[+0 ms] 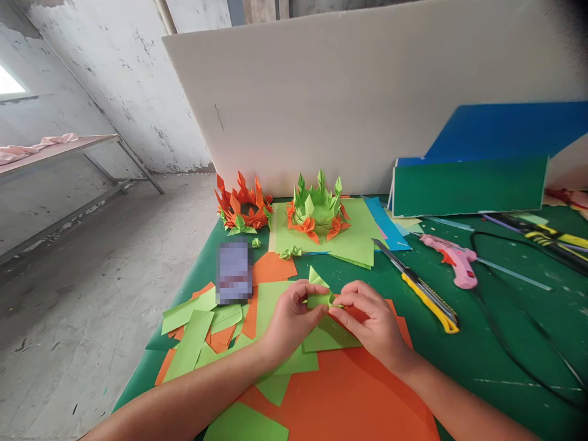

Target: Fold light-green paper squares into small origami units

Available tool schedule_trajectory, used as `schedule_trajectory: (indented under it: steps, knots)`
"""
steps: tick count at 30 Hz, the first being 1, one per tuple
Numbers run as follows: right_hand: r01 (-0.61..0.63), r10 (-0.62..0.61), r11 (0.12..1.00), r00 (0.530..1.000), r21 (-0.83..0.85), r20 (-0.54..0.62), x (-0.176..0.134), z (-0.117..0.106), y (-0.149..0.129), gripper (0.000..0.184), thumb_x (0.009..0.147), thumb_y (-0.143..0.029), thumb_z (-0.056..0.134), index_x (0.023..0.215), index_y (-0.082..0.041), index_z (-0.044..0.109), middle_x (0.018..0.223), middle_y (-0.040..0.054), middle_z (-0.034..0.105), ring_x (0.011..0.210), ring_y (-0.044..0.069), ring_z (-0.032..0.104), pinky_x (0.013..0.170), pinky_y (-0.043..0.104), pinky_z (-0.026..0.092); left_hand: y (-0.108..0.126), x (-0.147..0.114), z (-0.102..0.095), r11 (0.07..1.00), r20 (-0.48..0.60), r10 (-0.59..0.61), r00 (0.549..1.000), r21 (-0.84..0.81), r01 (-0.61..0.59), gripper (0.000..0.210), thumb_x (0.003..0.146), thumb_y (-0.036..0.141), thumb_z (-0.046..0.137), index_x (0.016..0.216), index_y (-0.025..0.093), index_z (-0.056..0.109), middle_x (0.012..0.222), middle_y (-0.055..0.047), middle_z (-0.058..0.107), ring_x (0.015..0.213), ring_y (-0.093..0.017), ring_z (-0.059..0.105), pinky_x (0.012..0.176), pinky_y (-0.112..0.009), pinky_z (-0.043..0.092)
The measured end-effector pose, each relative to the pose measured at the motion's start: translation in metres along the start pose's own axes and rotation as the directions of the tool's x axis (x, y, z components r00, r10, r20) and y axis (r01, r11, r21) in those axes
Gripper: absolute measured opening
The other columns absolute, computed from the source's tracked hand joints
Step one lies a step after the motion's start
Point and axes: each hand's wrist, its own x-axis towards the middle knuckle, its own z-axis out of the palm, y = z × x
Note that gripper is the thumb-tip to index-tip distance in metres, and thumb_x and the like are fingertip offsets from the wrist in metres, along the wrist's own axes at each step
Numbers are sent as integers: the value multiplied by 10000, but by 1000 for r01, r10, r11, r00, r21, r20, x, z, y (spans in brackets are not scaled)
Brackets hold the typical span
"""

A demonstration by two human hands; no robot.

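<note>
- Folded green paper [318, 300]: I see it at the middle of my head view, held up just above the loose sheets on the table, between two bare hands, one corner pointing upward and away.
- The left hand [294, 318] is nearly closed, thumb and forefinger pinching the paper's near left side, the other fingers curled in.
- The right hand [374, 318] is closed to a pinch too, thumb and forefinger tips on the paper's right corner, the remaining fingers bent loosely.
- Beneath and in front of the hands, I make out green sheets overlapping a large orange sheet [358, 398], with smaller green pieces [190, 343] scattered to the left.
- Beyond the hands stand two hollow, crown-like paper rings: an orange crown [236, 202] on the left, trimmed with green, and a green crown [310, 205] trimmed with orange flowers, resting on a stack of green sheets [362, 229].
- Near the crowns lie small green folded pieces [290, 252]; beside them is a purple rectangle [234, 272], too pixelated for me to identify.
- To the right, a pink glue gun [462, 263] holds a clear stick [509, 272] in its back end; a yellow cutter [416, 285] lies between it and the right hand on the green tabletop [450, 373].
</note>
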Motion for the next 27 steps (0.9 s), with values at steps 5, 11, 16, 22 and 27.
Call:
schedule_trajectory:
  steps: [5, 11, 16, 22, 27]
  knots:
    - [12, -12, 1000, 1000, -18, -6, 0, 0, 1, 70, 887, -242, 619, 818, -237, 630, 793, 27, 548, 787, 188, 561, 692, 311, 468, 0, -1, -2, 999, 26, -29, 999, -14, 29, 234, 789, 377, 666, 893, 174, 716, 885, -59, 588, 824, -181, 561, 678, -264, 461]
    - [48, -47, 997, 999, -57, 22, 1, -1, -2, 81, 895, -224, 610, 825, -233, 648, 793, 30, 545, 787, 187, 545, 697, 314, 454, -1, -1, -2, 999, 43, -32, 999, -37, 33, 204, 813, 353, 646, 879, 181, 734, 870, -48, 589, 828, -174, 565, 710, -265, 461]
    - [64, -62, 996, 997, -66, 36, 0, 0, -2, 98, 911, -229, 586, 828, -227, 638, 799, 32, 543, 785, 187, 530, 695, 322, 443, -4, -1, -2, 998, 56, -34, 998, -58, 37, 188, 804, 324, 657, 885, 176, 739, 878, -57, 625, 845, -188, 586, 731, -283, 463]
    - [62, -58, 996, 996, -60, 72, 0, 0, -1, 140, 936, -228, 543, 816, -217, 614, 812, 33, 535, 799, 186, 516, 712, 320, 430, -4, -1, -4, 994, 74, -65, 995, -83, 71, 203, 798, 331, 665, 907, 178, 741, 919, -71, 667, 896, -212, 605, 794, -317, 470]
    - [28, -23, 999, 993, -43, 113, 0, 0, -1, 146, 945, -218, 514, 813, -216, 574, 828, 29, 519, 818, 185, 506, 723, 310, 427, 1, -2, -2, 982, 85, -125, 989, -131, 135, 245, 769, 369, 701, 902, 167, 735, 940, -77, 692, 898, -210, 611, 819, -324, 473]
